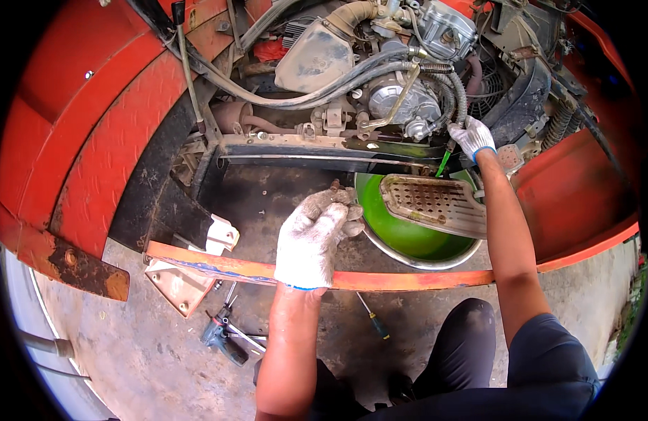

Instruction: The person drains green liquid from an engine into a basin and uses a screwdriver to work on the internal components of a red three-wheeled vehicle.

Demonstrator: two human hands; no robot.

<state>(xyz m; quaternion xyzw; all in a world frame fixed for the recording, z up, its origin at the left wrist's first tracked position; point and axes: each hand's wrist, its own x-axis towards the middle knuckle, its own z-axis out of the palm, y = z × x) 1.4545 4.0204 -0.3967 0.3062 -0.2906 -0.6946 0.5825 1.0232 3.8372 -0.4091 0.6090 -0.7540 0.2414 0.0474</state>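
In the head view, our right grip (472, 138) pinches the ribbed hose (461, 102) near its lower end, green liquid (443, 164) streaming into the basin (429, 265) beneath, partly behind a perforated footplate (432, 203); our left grip (315, 228) pinches a small brown piece (336, 184).

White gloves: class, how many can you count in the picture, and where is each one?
2. One is on the left hand, left of the green basin; the other is on the right hand, at a grey hose. Any others would be hidden.
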